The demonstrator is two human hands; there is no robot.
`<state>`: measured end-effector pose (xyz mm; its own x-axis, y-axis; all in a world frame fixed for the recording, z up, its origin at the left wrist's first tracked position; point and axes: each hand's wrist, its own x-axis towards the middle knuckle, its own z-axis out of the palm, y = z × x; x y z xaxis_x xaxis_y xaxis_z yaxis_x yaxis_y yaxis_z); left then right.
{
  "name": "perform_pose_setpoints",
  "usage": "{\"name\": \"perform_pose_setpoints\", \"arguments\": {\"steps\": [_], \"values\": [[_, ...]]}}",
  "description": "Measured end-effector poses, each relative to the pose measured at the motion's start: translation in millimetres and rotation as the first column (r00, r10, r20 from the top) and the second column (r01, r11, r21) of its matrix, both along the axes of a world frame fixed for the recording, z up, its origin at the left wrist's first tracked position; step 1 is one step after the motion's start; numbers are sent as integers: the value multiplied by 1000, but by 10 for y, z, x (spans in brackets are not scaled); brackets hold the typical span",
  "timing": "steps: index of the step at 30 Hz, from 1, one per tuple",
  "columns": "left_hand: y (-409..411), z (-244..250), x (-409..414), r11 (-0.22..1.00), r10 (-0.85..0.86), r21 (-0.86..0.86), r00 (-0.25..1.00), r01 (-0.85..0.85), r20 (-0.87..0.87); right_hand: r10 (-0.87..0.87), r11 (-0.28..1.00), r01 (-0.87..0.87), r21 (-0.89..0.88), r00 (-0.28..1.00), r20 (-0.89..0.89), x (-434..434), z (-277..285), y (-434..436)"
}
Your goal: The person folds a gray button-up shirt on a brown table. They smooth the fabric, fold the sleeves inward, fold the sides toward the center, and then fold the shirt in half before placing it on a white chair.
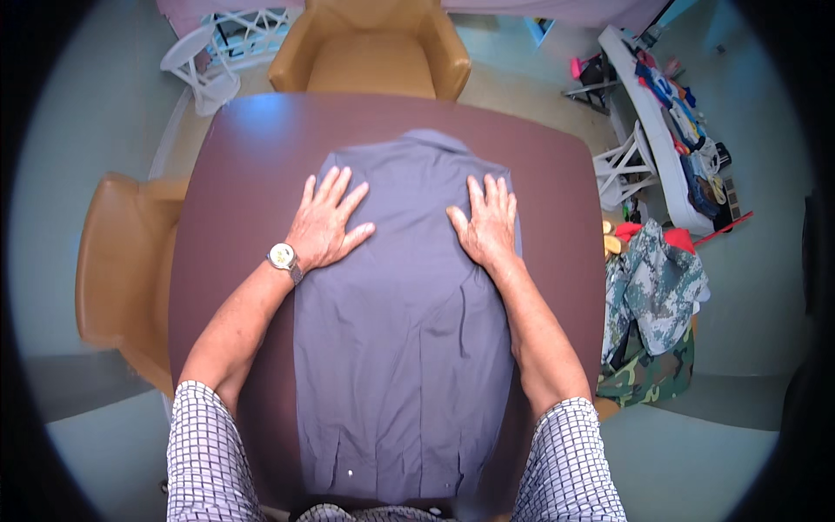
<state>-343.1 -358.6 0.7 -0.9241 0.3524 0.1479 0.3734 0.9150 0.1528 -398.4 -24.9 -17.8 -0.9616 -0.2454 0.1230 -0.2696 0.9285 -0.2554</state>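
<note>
A grey collared garment (398, 313), which looks like a shirt or jacket, lies lengthwise on a dark brown table, its collar at the far end. Its sleeves seem folded in over the body, with cuffs at the near end. My left hand (331, 218) rests flat with fingers spread on the garment's upper left edge, a metal wristwatch (282, 256) on that wrist. On the upper right part lies my right hand (486, 218), palm down, thumb apart from the fingers. Neither hand grips the cloth. Small creases run across the middle.
The brown table (554, 196) has tan armchairs at its far side (372, 62) and left (130, 261). Camouflage clothing (659, 293) is heaped at the right. Farther right, a white table (646, 104) bears folded clothes. White folding stools (202, 68) stand beyond.
</note>
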Motion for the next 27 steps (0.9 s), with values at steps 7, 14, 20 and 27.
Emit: {"name": "perform_pose_setpoints", "arguments": {"steps": [7,14,20,27], "values": [[93,218,1293,943,-332,102,924,318,190,203,979,-202,-38,979,23,1294,286,-510],[21,26,1519,938,-326,165,935,303,137,227,973,-230,-32,971,-71,1456,-22,-506],[64,98,1906,931,-330,191,940,310,87,249,964,-257,-61,961,-118,2143,419,-659],[132,-48,3276,824,-547,278,821,493,166,183,983,-180,-36,979,93,3889,111,-461]]}}
